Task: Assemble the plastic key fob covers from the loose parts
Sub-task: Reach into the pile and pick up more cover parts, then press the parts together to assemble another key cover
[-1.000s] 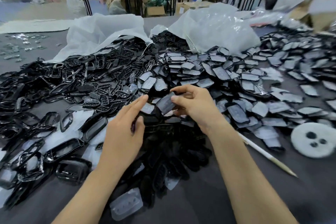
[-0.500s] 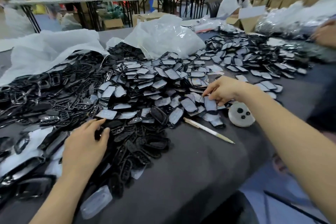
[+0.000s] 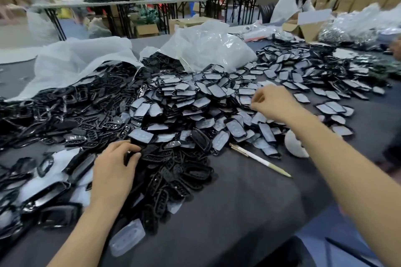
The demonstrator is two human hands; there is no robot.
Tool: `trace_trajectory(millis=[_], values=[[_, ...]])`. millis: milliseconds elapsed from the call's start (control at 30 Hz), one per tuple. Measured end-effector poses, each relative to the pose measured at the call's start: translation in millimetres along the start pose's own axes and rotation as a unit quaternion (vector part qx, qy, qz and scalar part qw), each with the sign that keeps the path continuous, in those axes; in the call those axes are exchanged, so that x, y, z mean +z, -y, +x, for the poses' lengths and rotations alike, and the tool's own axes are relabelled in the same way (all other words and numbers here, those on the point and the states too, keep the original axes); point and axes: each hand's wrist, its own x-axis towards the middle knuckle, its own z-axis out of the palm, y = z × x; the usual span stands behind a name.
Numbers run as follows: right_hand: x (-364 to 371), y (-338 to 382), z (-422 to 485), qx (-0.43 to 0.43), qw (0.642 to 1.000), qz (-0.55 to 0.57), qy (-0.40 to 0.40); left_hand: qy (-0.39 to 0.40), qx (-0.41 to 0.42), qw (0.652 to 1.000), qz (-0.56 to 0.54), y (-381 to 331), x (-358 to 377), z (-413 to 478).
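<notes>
The left hand (image 3: 115,169) pinches a black part (image 3: 142,151). The right hand (image 3: 272,102) curls over the grey covers (image 3: 195,102); its grip I cannot tell.

On the bench (image 3: 238,212), a heap of flat covers (image 3: 195,102) lies in the middle, with a heap of open frames (image 3: 65,119) to its left and a smaller heap of pierced inserts (image 3: 173,175) in front. Two plastic bags (image 3: 208,47) lie behind the heaps. A pen (image 3: 260,159) lies right of the inserts, a round pad (image 3: 295,147) to its right, and a loose clear piece (image 3: 128,237) near the front edge.
</notes>
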Motion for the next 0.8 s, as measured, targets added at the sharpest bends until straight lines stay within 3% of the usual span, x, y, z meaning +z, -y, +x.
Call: trace_trajectory(millis=[100, 200, 333, 500, 600, 700, 800], values=[[19.1, 70.4, -20.3, -0.135, 0.981, 0.135, -0.029, -0.016, -0.026, 0.997, -0.070, -4.3, -3.4, -0.1], [60.9, 139.3, -42.0, -0.235, 0.949, 0.205, 0.036, -0.031, -0.113, 0.975, -0.189, -7.3, -7.7, 1.6], [115.5, 175.7, -62.3, -0.298, 0.916, 0.258, 0.075, -0.087, -0.148, 0.935, -0.310, -8.9, -13.0, 6.0], [138.1, 170.0, -62.3, -0.314, 0.888, 0.336, 0.027, -0.087, -0.122, 0.910, -0.388, -12.6, -16.3, 8.5], [138.9, 168.9, -60.5, -0.292, 0.865, 0.407, -0.006, -0.069, -0.094, 0.922, -0.369, -13.9, -14.8, 8.1], [142.7, 166.4, -57.7, -0.266, 0.865, 0.425, -0.031, -0.065, -0.053, 0.968, -0.236, -11.6, -9.4, 8.5], [145.9, 165.6, -58.9, -0.296, 0.868, 0.396, -0.051, -0.114, -0.044, 0.986, -0.111, -0.8, -14.5, 16.1]])
